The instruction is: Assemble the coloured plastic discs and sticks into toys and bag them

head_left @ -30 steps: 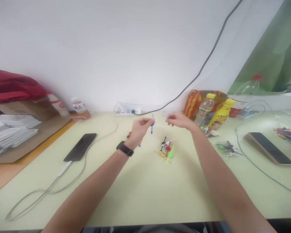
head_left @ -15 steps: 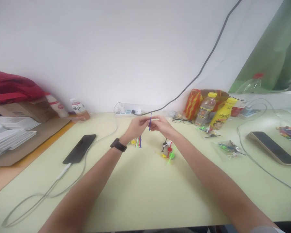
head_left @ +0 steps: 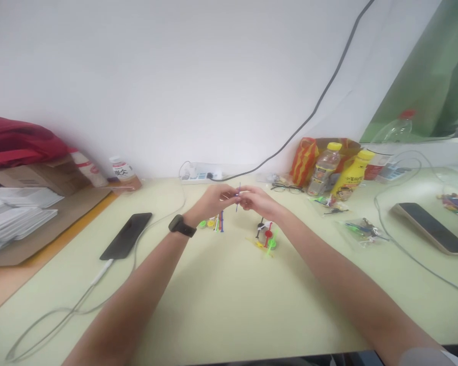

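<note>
Seemingly, the multicoloured spinners (head_left: 268, 234), front-right of the power strip (head_left: 194, 176), are finished; left hand (head_left: 212, 200) and right hand (head_left: 262, 202) together pinch a blue rod (head_left: 237, 194), nearer that strip, perhaps mid-fitting; discs (head_left: 210, 223) and coloured sticks (head_left: 222, 223) before it look unjoined.

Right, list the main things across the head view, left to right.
Red fabric, black phone, wristwatch, left hand, slim blue piece, right hand, yellow-capped clear bottle, tilted dark-faced device.
</note>
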Demonstrator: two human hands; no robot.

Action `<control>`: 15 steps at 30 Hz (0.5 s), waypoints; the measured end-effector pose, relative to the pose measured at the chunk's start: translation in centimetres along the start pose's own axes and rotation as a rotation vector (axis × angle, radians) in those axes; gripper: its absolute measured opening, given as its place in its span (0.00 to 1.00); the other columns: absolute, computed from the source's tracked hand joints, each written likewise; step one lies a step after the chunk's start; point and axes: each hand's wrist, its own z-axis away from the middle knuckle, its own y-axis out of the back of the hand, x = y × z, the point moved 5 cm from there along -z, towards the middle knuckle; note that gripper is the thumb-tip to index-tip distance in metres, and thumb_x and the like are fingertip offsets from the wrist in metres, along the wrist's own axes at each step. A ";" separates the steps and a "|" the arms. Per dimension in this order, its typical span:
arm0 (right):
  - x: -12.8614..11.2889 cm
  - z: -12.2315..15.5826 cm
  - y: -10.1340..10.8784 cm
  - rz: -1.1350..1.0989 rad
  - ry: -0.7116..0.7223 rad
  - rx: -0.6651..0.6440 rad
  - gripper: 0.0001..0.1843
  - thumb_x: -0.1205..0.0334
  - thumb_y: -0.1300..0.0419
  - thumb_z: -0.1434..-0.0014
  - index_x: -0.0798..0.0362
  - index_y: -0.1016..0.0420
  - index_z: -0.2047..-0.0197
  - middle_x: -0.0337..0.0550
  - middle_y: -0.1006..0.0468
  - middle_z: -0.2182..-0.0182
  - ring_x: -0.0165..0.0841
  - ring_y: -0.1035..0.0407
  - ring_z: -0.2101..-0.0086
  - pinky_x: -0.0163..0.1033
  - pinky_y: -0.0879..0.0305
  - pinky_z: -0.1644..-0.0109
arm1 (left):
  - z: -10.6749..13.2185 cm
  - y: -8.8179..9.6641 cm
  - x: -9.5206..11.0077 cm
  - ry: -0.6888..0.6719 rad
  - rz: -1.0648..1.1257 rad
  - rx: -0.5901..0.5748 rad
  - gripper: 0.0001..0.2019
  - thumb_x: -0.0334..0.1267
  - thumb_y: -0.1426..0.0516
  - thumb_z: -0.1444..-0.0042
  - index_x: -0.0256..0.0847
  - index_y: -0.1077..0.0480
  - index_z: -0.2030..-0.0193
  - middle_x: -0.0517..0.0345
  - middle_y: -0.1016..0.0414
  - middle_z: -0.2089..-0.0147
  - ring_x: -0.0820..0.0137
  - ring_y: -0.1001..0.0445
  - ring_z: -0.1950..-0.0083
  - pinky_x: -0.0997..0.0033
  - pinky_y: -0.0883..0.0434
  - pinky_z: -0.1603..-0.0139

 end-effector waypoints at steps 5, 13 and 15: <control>0.2 0.1 -0.3 0.072 0.006 -0.024 0.14 0.62 0.35 0.51 0.52 0.28 0.59 0.38 0.23 0.72 0.28 0.36 0.74 0.33 0.43 0.71 | 0.3 -0.4 -0.1 -0.013 0.053 -0.050 0.16 0.51 0.35 0.40 0.40 0.17 0.56 0.49 0.16 0.60 0.59 0.16 0.59 0.63 0.20 0.54; 1.2 -0.3 1.0 0.618 0.008 0.053 0.12 0.63 0.47 0.40 0.51 0.28 0.54 0.37 0.28 0.72 0.29 0.37 0.74 0.33 0.44 0.73 | 0.6 -1.0 -1.3 -0.004 -0.036 -0.050 0.13 0.49 0.35 0.40 0.40 0.21 0.61 0.52 0.17 0.64 0.64 0.18 0.63 0.67 0.23 0.59; 1.3 -0.2 1.7 0.895 0.009 0.036 0.16 0.65 0.48 0.38 0.52 0.27 0.49 0.42 0.23 0.65 0.32 0.31 0.68 0.34 0.38 0.67 | 0.7 -1.2 -2.1 0.004 -0.119 -0.009 0.12 0.48 0.34 0.43 0.40 0.22 0.65 0.54 0.18 0.66 0.66 0.20 0.65 0.68 0.24 0.60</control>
